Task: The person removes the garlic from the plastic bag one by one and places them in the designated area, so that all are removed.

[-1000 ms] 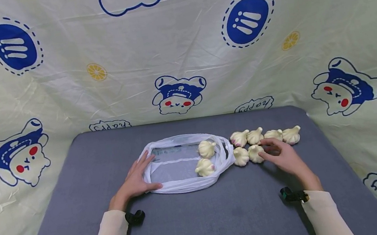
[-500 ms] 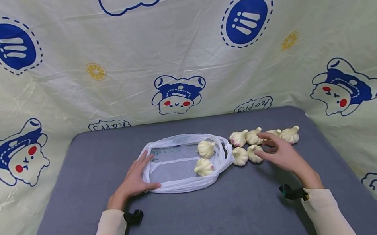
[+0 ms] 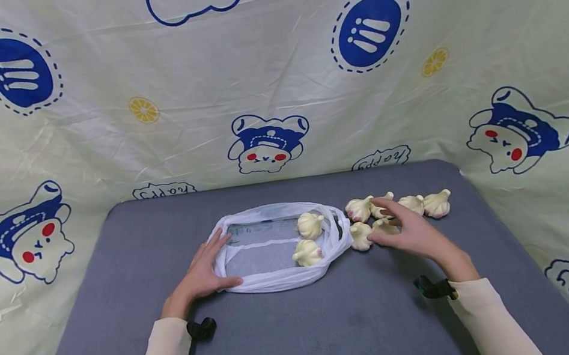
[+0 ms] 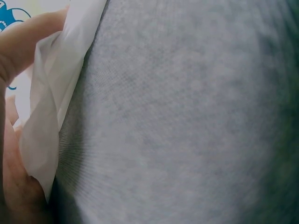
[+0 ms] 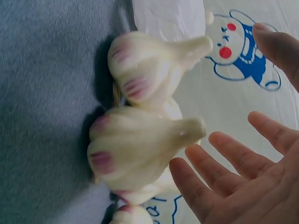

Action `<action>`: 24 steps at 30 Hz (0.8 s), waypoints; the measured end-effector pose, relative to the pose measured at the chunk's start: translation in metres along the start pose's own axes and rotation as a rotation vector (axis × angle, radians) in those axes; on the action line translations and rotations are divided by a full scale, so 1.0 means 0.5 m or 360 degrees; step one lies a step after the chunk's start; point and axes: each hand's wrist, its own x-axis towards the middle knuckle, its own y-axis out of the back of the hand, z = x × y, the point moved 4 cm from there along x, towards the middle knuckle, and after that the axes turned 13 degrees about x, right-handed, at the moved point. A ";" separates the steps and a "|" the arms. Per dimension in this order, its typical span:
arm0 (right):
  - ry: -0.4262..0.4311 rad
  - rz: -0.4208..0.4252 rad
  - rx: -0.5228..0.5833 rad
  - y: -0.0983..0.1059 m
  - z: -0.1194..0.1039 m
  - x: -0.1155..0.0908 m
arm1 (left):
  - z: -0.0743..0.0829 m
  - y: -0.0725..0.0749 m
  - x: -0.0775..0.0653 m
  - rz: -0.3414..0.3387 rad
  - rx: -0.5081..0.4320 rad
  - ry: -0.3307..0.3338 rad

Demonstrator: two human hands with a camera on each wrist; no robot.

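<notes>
A white plastic bag (image 3: 277,281) lies with its mouth spread wide, and two garlic bulbs (image 3: 307,253) sit inside its right end. My left hand (image 3: 205,270) rests on the bag's left end, fingers spread along the rim; a strip of plastic (image 4: 44,126) lies against it in the left wrist view. To the right of the bag, more garlic bulbs (image 3: 358,210) stand in two rows. Over the front row hovers my right hand (image 3: 418,237), partly hiding a bulb (image 3: 383,226). The right wrist view shows its fingers extended and spread beside a purple-streaked bulb (image 5: 135,144).
Two further garlic bulbs (image 3: 437,204) stand at the right end of the back row. Grey cloth covers the table (image 3: 308,344). Behind the table hangs a pale printed curtain (image 3: 196,93).
My right hand has shifted left across the front row of garlic bulbs, now covering part of the second one. My left hand and the bag stay in place.
</notes>
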 end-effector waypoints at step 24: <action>0.0159 -0.0161 -0.0141 -0.063 -0.088 0.045 | 0.004 0.003 -0.002 -0.0002 -0.0015 0.0014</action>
